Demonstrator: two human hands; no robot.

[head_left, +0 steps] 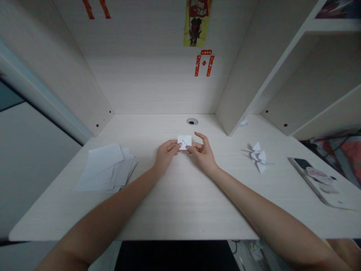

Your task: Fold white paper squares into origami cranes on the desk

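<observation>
A small folded square of white paper (184, 139) is held up between my two hands over the middle of the desk. A dark diagonal line, which looks like a fold edge, crosses its face. My left hand (166, 153) pinches the paper's left side, thumb in front and fingers behind. My right hand (203, 153) grips the lower right corner with the thumb in front, while its index finger sticks up, apart from the paper. The fingertips behind the paper are hidden.
Loose white paper sheets (101, 169) lie stacked at the left. Folded white paper pieces, like origami cranes (258, 156), stand at the right. Farther right lies a phone (318, 180). A cable hole (192, 121) sits near the back panel; a divider (235, 109) rises right of it.
</observation>
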